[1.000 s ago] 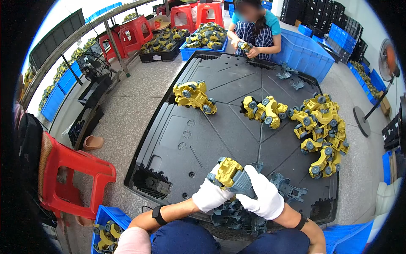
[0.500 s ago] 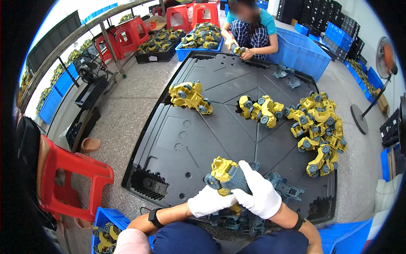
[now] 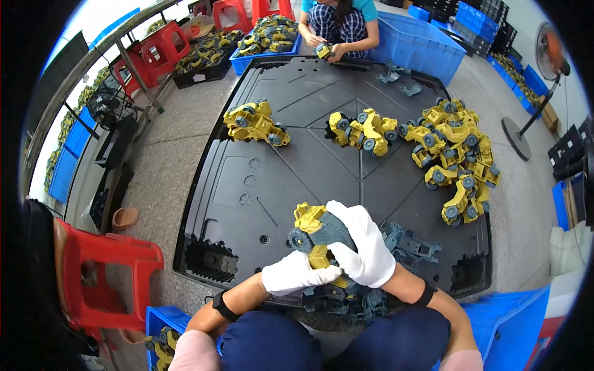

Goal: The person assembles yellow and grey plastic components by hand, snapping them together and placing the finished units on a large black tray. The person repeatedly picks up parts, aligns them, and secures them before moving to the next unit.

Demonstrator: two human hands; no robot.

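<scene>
yellow-and-grey toy vehicle [image 3: 329,234]: left hand [image 3: 296,272] gripping lower yellow end, right hand [image 3: 366,247] clasping grey side, over black table's [image 3: 303,176] near part. more yellow exposed below than a second ago; handling likely unfinished. loose grey parts [image 3: 413,245] just right.

The person has two hands: one left hand [image 3: 296,272] and one right hand [image 3: 366,247], with one toy car [image 3: 332,233] in them. One black counter [image 3: 309,179] has three groups of yellow cars [image 3: 455,139], too jumbled to count each car. There is one other person [image 3: 322,18], one black fan [image 3: 105,108], one standing fan [image 3: 549,52] and two wrist bands [image 3: 427,292].
</scene>
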